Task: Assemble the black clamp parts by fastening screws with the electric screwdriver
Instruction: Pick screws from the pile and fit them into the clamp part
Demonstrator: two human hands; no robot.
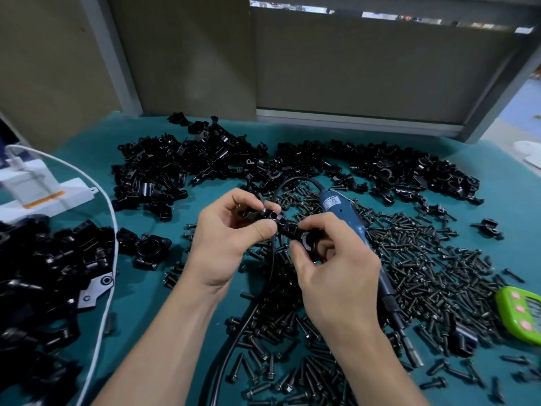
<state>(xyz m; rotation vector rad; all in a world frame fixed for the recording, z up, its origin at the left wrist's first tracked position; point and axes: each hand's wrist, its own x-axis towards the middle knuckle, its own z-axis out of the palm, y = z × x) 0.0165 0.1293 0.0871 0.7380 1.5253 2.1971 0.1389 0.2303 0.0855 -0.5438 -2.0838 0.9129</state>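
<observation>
- The left hand (231, 230) is raised above the tabletop (140, 303). Its thumb and curled fingers (248, 197) pinch the far-left end of a black clamp (276, 219).
- The right hand (330, 271) grips the near-right end of the same clamp. Its fingers are curled round a piece with a round opening, and the thumb presses in from below.
- The clamp hangs between the two hands, above the screws, touching both; how its pieces join is hidden by the fingertips.
- The screwdriver (345, 218), blue-bodied, lies on the tabletop just behind the right hand. Neither hand holds it, and its bit end points toward the near right.
- Its black cord (263, 294) loops out from the far end, passes under the hands and runs to the near edge.
- Screws (424, 273) lie loose in a broad spread over the right half of the tabletop and under the hands.
- Loose black parts (205, 159) sit in heaps along the far side, left and right of centre.
- A further pile (44, 273) of black pieces is at the near left, with two closed clamps just beside it.
- A white cable (109, 259) curves past that pile toward the near edge.
- A white device (38, 186) stands at the far left.
- A green gadget (521, 312) with pink buttons lies at the right edge, touching the screws.
</observation>
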